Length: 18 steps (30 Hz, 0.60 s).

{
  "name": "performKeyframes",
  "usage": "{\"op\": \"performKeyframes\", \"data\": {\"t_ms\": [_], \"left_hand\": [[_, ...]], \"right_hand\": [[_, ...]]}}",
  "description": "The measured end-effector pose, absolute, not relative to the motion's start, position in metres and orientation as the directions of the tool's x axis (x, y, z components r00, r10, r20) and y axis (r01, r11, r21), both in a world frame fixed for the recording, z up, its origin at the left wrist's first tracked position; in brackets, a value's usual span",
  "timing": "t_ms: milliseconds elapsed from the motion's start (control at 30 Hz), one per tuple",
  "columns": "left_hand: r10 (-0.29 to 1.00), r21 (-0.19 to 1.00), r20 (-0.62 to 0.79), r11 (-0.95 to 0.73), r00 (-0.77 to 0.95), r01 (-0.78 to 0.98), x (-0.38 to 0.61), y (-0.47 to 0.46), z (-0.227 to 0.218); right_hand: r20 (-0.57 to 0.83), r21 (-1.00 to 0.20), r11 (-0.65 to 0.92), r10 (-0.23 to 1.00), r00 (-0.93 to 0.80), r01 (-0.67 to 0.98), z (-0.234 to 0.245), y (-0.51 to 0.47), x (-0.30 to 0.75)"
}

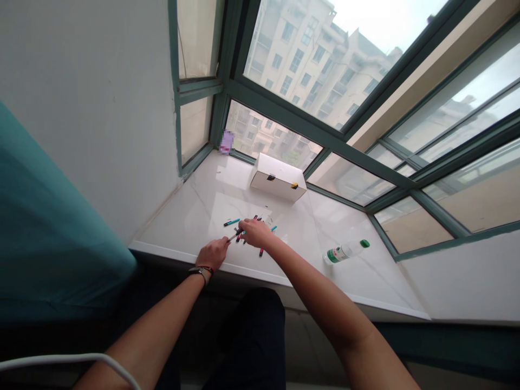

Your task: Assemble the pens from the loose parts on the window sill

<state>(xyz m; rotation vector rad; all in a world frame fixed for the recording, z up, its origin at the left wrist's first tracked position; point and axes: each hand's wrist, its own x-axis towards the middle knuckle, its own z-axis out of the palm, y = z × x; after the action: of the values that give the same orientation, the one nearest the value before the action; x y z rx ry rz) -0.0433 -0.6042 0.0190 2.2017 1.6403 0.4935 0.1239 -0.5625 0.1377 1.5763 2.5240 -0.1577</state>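
Observation:
Several coloured pens lie scattered on a white marble windowsill. My left hand rests near the sill's front edge with its fingers curled round one end of a pen. My right hand sits just to the right, closed over the other end of that pen, among the loose pens. A teal pen lies apart to the left of the pile. A pink pen lies just below my right hand. A watch and bracelet are on my left wrist.
A white cardboard box stands at the back of the sill by the window. A plastic water bottle with a green cap lies on its side at the right. A small purple object sits in the window corner. A teal curtain hangs at the left.

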Motion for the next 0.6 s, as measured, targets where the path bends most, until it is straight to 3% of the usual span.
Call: {"op": "performKeyframes", "data": {"t_ms": [200, 400, 600], "left_hand": [[0.958, 0.464, 0.075, -0.279, 0.277, 0.841, -0.0433, -0.6043, 0.0184], [0.955, 0.460, 0.100, -0.292, 0.279, 0.838, -0.0433, -0.6046, 0.0165], [0.952, 0.468, 0.113, -0.303, 0.284, 0.830, -0.0442, -0.6029, 0.0123]], "right_hand": [[-0.251, 0.079, 0.418, 0.887, -0.387, 0.905, 0.1392, -0.5640, 0.1186], [-0.251, 0.067, 0.489, 0.852, -0.459, 0.870, 0.1423, -0.5599, 0.1187], [-0.281, 0.093, 0.443, 0.871, -0.404, 0.891, 0.1380, -0.5598, 0.1185]]}}
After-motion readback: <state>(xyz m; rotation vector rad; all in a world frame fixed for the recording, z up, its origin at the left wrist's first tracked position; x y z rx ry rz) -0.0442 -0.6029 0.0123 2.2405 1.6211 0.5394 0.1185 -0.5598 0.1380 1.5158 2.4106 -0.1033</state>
